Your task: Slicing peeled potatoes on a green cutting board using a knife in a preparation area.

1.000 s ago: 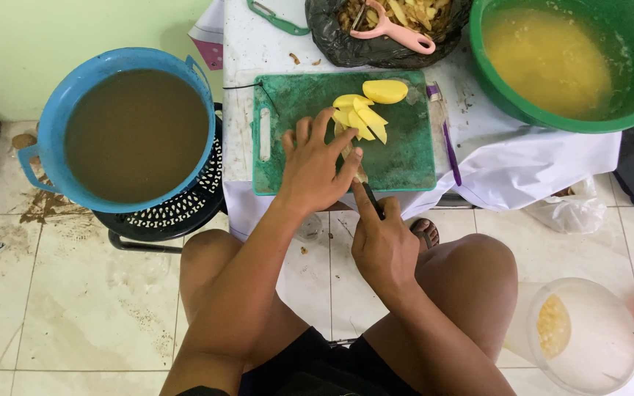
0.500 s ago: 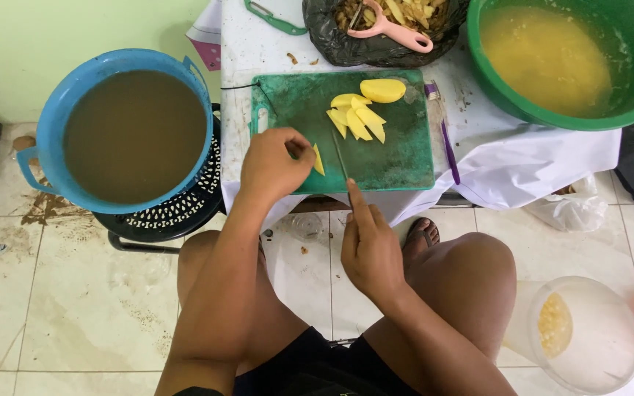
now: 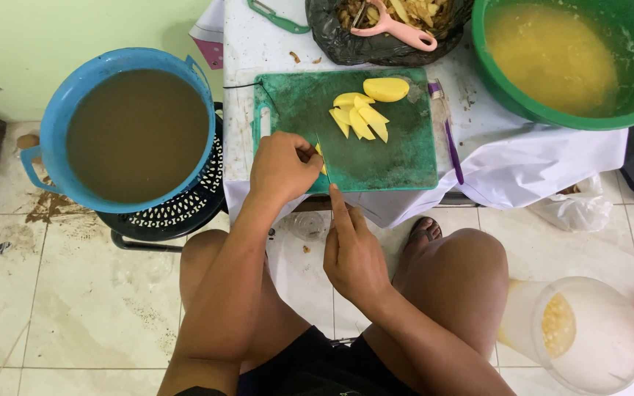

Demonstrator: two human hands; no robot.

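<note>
The right hand [image 3: 352, 253] is closed round a knife handle, forefinger stretched along the spine; the handle itself is hidden inside the fist, and only the thin knife blade [image 3: 323, 155] shows, running from the fingertip up onto the green cutting board [image 3: 398, 165]. The blade's long axis lies roughly straight away from the person, across the board's near left part. The left hand [image 3: 282, 167] sits curled, fingers bent in tight, pinching a small potato piece [image 3: 321, 152] at the board's near left edge; only a sliver of yellow shows past the fingertips, touching or just beside the blade. The left hand is the nearer to that piece; the right reaches it only through the knife.

Farther up the board, toward its far middle, lies a cluster of cut potato wedges [image 3: 359, 121], with a half potato [image 3: 386, 89] touching them at the far right. Off the board's right edge rests a purple-handled knife [image 3: 449, 143]. Beyond the board's far edge is a black bag of peelings [image 3: 339, 40] with a pink peeler [image 3: 394, 26] on it, and to the far right a green basin [image 3: 552, 110] of yellowish water. Left of the board stands a blue tub [image 3: 45, 139] of brown water.
</note>
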